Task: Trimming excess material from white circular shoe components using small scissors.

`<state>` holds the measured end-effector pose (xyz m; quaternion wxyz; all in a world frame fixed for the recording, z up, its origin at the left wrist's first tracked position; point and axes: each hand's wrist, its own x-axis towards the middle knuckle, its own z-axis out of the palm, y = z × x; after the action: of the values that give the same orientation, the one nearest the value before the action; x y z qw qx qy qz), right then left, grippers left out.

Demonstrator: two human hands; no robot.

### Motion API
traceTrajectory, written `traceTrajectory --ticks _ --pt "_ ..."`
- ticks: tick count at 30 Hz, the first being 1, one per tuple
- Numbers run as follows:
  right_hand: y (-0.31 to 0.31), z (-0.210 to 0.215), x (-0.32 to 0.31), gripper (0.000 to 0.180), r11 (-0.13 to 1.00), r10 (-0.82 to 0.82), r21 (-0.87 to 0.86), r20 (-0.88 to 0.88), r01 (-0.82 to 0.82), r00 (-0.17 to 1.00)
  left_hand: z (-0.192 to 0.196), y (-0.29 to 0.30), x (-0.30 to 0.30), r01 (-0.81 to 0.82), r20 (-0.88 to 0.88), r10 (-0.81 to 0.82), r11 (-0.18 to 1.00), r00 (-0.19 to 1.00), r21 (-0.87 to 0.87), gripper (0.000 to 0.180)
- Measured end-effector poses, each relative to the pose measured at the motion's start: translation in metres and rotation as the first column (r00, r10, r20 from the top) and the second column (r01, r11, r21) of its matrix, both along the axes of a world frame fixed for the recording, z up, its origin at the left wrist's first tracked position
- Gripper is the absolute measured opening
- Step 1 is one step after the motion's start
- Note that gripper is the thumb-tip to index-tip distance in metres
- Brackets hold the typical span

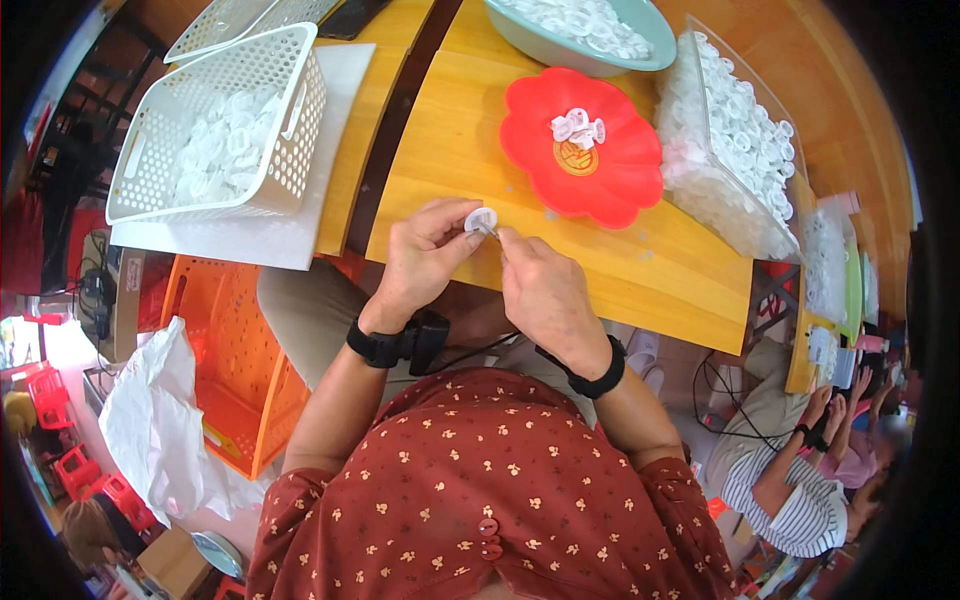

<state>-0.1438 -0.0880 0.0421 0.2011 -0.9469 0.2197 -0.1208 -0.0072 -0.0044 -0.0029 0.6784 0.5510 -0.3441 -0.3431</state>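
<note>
Between the thumb and forefinger of my left hand (428, 250) is a small white round plastic piece (481, 217), held just over the near edge of the yellow table. My right hand (545, 290) is closed, its fingertips up against the piece from the right. A thin greyish tip (489, 231) shows between those fingers and the piece; its kind is too small to tell. Beyond my hands lies a red flower-shaped tray (620, 185) with several small whitish-pink plastic parts (578, 128) on it.
A white perforated basket (290, 165) of white pieces stands at the left on a white board (340, 110). At the back are a pale green basin (560, 48) and, to the right, a clear bin (690, 190), both full of white parts. An orange crate (235, 370) sits below left. Other people sit at right.
</note>
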Motion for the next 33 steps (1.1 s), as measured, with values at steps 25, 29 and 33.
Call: traceTrajectory --ticks 25,29,33 --pt "-0.002 0.02 0.009 0.019 0.955 0.145 -0.219 -0.248 -0.201 0.958 0.007 0.002 0.0 -0.032 0.224 0.003 0.992 0.975 0.125 0.023" --pt "0.0 0.032 0.012 0.014 0.908 0.208 -0.297 -0.293 -0.295 0.933 0.002 0.001 0.0 -0.036 0.265 0.011 0.995 0.964 0.091 0.021" --pt "0.002 0.028 0.011 0.015 0.89 0.152 -0.358 -0.354 -0.284 0.923 0.001 0.0 -0.002 -0.051 0.302 0.037 0.998 0.953 0.036 0.024"
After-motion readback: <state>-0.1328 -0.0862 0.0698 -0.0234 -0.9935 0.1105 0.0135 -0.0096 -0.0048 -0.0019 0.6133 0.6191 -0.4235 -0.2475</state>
